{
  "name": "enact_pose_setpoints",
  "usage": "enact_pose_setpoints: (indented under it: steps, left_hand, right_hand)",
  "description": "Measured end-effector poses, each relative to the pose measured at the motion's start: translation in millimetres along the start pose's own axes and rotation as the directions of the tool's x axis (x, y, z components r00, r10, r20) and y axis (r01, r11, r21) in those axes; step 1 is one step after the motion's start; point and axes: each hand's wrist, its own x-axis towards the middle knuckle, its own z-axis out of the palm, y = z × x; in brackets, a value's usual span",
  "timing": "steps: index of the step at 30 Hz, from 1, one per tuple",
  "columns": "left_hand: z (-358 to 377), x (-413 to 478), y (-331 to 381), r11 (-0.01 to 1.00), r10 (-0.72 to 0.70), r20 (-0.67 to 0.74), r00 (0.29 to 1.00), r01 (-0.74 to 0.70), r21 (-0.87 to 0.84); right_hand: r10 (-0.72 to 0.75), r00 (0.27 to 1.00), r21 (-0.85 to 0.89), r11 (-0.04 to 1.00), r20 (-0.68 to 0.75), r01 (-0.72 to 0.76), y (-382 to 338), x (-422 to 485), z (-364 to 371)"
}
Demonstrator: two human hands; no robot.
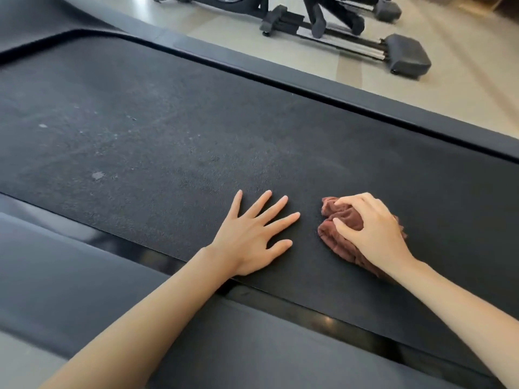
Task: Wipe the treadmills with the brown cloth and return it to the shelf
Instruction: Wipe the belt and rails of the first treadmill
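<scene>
Mid-wipe on a treadmill: the person's right hand grips the bunched brown cloth, fingers curled over it, pressing it onto the belt by the near edge, right of centre. Left hand lies flat just beside it, fingers spread & straight, holding nothing. Pale smudges mark the belt further left, so wiping looks underway, not done. Next move prob. calls for sweeping the cloth left w/ steady pressure. Shelf not in view.

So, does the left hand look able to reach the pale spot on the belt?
Probably yes: the left hand lies flat and empty on the treadmill belt, and only bare belt lies between it and the pale spot.
</scene>
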Motion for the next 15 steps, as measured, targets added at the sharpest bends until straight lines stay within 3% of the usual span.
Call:
enact_pose_setpoints:
  steps: [3,5,8,12,15]
  left_hand:
    - [4,-3,-1,1.000,0.016,-0.025,1.000,-0.016,-0.011]
    - [0,-5,-9,1.000,0.010,-0.027,1.000,-0.011,-0.017]
    - [-6,-36,-51,0.979,-0.205,-0.087,0.975,0.205,-0.011]
    - [-22,-91,-101,0.842,-0.540,0.004,0.842,0.540,0.010]
    - [-26,-92,-99,0.813,-0.582,0.038,0.812,0.582,0.018]
  right_hand:
    - [0.087,0.994,0.012,0.996,-0.073,-0.086,3,52,7]
    - [0.062,0.997,0.027,0.998,-0.043,-0.061,-3,90,19]
    - [-0.103,0.995,0.080,0.992,0.004,0.102,-29,145,48]
    - [-0.250,0.968,0.136,0.960,0.022,0.245,-88,206,88]
    - [-0.290,0.956,0.148,0.948,0.033,0.282,-133,225,107]
